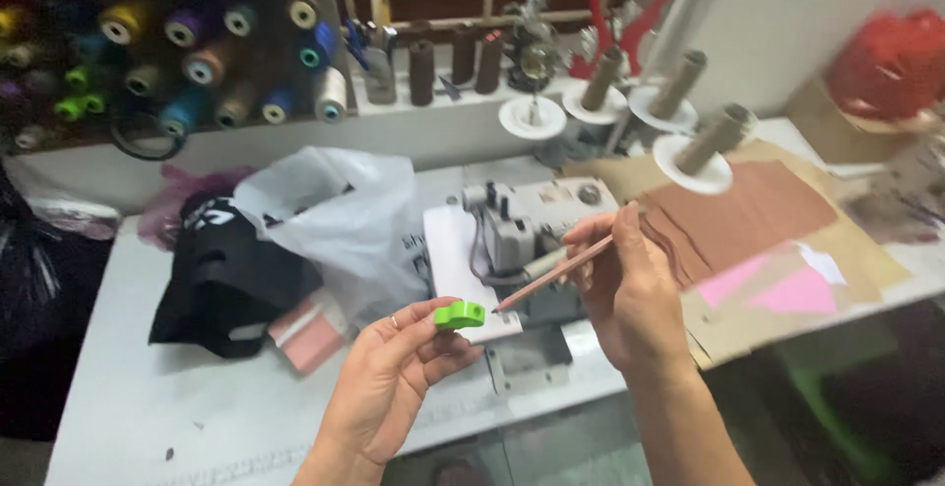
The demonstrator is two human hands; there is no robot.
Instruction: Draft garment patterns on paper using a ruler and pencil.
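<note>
My left hand pinches a small bright green pencil sharpener between thumb and fingertips, palm turned up. My right hand grips a brown pencil whose tip points down-left, a short way from the sharpener and apart from it. Both hands hover above the front edge of the white table, in front of a grey sewing machine.
A clear plastic bag and a black cloth bundle lie at the left. Brown fabric and pink paper pieces lie on cardboard at the right. Thread cones stand behind the machine. A rack of coloured spools hangs at the back left.
</note>
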